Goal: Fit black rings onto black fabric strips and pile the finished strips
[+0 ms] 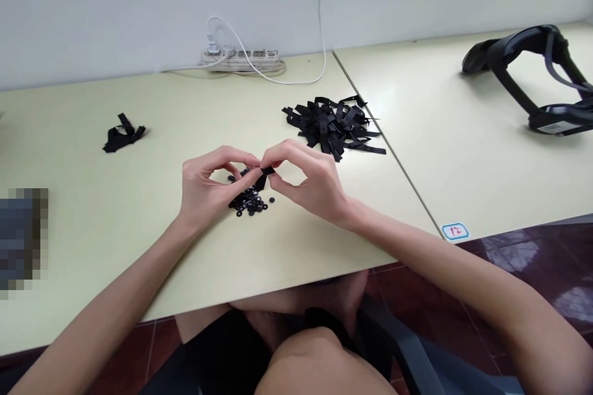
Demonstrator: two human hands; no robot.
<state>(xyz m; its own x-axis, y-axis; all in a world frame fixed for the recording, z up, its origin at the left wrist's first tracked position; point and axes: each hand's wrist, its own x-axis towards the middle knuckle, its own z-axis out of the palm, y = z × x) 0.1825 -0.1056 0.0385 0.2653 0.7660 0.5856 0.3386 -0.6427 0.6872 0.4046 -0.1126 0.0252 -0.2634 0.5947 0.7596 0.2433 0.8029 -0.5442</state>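
Both hands meet above the table, pinching one short black fabric strip (262, 181) between them. My left hand (210, 182) is closed with thumb and forefinger on the strip. From the other side, my right hand (306, 176) grips its upper end the same way. Under the fingers lies a small heap of round black buttons (250, 200), partly hidden by my left hand. One loose button (272, 200) sits just right of that heap. Beyond my right hand is a pile of black strips (328, 126), some with small holes or pale dots.
A few black strips (123, 136) lie at the left. A white power strip (245, 60) with a cable rests against the wall. On the right table stands a black headset (532, 80); a seam and a number label (455, 231) are nearer. A blurred-out object (18, 241) is at far left.
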